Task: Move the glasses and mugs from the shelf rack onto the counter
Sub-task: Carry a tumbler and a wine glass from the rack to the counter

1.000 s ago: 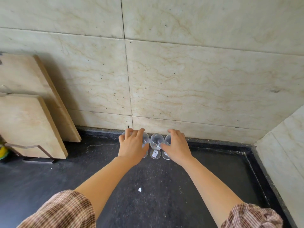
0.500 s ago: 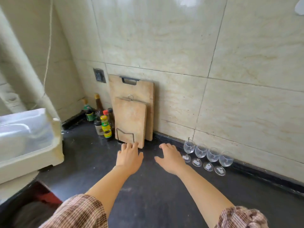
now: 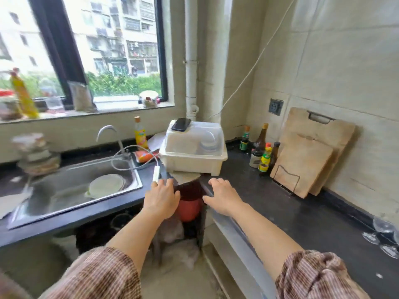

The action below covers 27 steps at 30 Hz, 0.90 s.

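Clear glasses, well right of right grip

Both arms reach out ahead of us, bare from the elbows down. Left forearm angles in from lower left, right forearm from lower right.

Left grip: palm down, back of the hand toward us. Fingers straight and close together, thumb lying out on the inner side. Empty.

Right grip: palm down too. Fingers slightly bent and a little spread, thumb pointing in toward the left grip. Empty.

We note the two grips level with each other and apart, thumbs facing across the gap. Checked brown sleeves, left and right, bunch near the elbows.
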### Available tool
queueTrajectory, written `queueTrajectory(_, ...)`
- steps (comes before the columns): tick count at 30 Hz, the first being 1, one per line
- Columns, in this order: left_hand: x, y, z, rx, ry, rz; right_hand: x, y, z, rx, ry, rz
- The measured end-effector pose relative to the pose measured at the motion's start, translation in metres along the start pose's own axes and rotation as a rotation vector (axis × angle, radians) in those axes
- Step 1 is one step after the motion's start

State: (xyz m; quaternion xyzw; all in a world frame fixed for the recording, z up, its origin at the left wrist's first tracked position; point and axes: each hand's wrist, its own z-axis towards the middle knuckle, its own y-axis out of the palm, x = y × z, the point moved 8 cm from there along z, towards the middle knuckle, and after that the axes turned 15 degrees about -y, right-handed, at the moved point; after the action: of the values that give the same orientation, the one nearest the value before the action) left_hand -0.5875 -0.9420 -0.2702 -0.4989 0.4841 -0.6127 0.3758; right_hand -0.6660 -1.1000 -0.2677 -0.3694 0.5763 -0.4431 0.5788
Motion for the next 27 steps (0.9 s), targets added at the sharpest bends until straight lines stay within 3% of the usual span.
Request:
queueTrajectory(5,-0.158,-0.065,-0.002,0.091,-0.195,0.064,-0.160,0.036,0.059,-0.021,-0.241,-0.033)
queueTrajectory(14,-0.375,-0.172,0.003,0.239,-0.503,0.099,-0.397,0.075,0.149,-0.054,-0.605,-0.096)
queueTrajectory(27,-0.624,-0.290,0.090,0.378,-0.721,0.126,-0.674,0.131,0.317,-0.048,-0.875,-0.056)
